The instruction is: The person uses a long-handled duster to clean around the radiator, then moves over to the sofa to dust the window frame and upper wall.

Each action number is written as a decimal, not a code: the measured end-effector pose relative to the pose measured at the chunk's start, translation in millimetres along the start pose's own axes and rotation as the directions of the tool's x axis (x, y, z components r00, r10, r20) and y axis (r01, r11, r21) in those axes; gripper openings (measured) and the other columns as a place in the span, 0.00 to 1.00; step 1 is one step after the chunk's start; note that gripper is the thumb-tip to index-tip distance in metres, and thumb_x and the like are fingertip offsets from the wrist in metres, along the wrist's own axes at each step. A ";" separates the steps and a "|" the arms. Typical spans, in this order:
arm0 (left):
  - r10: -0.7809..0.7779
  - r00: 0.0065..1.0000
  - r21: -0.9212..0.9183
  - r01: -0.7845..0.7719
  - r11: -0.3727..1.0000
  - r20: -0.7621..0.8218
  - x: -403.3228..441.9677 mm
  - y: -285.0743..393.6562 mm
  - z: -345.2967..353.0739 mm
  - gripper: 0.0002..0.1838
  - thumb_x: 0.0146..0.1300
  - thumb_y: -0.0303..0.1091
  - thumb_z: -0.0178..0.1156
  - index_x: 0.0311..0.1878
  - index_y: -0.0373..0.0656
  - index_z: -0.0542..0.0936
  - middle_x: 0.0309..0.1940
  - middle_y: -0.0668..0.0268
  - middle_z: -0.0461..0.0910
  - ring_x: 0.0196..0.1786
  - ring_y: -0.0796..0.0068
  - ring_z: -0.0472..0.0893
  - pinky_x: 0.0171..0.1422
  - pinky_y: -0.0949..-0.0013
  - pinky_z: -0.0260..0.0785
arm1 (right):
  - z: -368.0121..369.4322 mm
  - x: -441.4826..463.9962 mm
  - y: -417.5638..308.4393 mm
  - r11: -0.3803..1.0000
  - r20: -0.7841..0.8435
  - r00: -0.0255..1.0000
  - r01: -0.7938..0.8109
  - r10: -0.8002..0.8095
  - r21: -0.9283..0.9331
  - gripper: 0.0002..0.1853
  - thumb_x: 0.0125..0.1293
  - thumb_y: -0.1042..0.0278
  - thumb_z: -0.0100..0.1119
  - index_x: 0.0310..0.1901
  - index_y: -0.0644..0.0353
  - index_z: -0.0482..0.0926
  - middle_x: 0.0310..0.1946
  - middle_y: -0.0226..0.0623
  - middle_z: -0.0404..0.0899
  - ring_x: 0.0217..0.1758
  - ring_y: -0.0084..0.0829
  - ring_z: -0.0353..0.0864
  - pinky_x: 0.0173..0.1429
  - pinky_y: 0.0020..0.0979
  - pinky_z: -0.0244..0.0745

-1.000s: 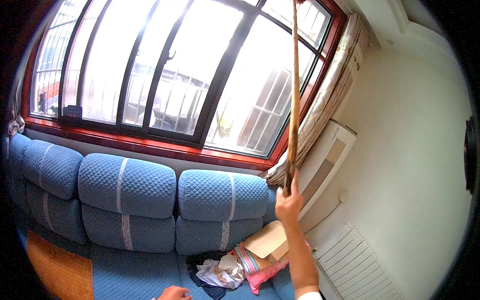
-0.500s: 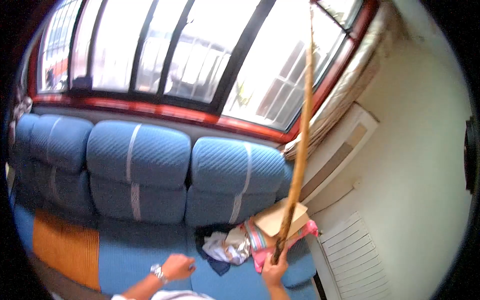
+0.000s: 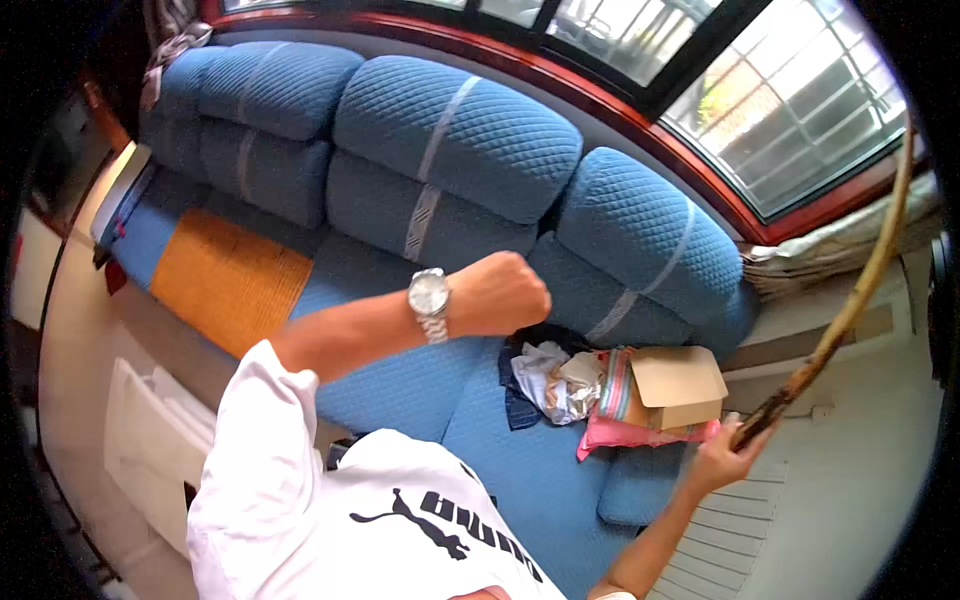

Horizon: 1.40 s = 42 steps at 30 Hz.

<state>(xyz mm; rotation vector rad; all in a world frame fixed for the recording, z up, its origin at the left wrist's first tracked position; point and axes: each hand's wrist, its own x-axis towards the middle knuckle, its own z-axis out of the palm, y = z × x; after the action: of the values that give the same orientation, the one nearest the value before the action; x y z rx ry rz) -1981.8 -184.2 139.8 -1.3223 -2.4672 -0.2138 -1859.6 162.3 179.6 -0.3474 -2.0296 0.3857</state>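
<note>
My right hand is closed round the dark lower end of a long wooden stick, which slants up to the right past the window. My left hand is a closed fist held in front of the blue sofa, with a silver watch on its wrist; whether anything is inside the fist is hidden. To the left of my right hand, an open cardboard box lies on a striped and pink cushion. Crumpled clothes lie beside the cushion.
A blue quilted sofa runs under the barred window. An orange mat lies on its left seat. A white radiator is on the wall at the lower right. White panels stand at the left.
The view has turned downward and shifted. My left arm has risen across the middle, its hand now a fist. The stick, still in my right hand, now leans further right.
</note>
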 end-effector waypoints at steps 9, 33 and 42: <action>0.047 0.995 0.084 -0.040 0.996 -0.085 15.4 3.4 -52.2 0.17 0.56 0.40 0.57 0.14 0.44 0.75 0.12 0.62 0.75 0.21 0.67 0.79 0.24 0.68 0.67 | 8.5 65.9 -17.2 0.990 -0.022 1.000 -0.020 0.023 0.140 0.27 0.60 0.73 0.57 0.61 0.69 0.64 0.58 0.52 0.69 0.54 0.36 0.75 0.54 0.32 0.72; 0.046 0.994 -0.581 -0.097 0.808 -0.102 35.6 44.0 -170.8 0.26 0.65 0.46 0.49 0.11 0.47 0.67 0.06 0.64 0.56 0.08 0.68 0.62 0.17 0.65 0.56 | 2.9 6.3 3.4 0.988 0.078 0.997 0.001 -0.014 0.157 0.30 0.60 0.74 0.54 0.63 0.72 0.59 0.59 0.50 0.67 0.55 0.32 0.71 0.58 0.28 0.67; 0.304 0.911 -0.763 -0.403 0.506 -0.279 5.2 53.9 -235.0 0.18 0.61 0.45 0.52 0.20 0.44 0.73 0.17 0.65 0.68 0.16 0.70 0.67 0.20 0.66 0.56 | -5.1 5.6 -25.8 0.940 0.159 0.981 -0.156 0.111 0.304 0.30 0.59 0.80 0.53 0.64 0.70 0.59 0.54 0.44 0.71 0.51 0.28 0.73 0.56 0.27 0.68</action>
<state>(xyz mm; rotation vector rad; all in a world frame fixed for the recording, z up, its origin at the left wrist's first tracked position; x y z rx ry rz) -1888.4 -217.0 359.7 -2.0487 -1.9296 -1.4148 -1859.7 141.7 197.0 -0.2657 -2.0428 0.8297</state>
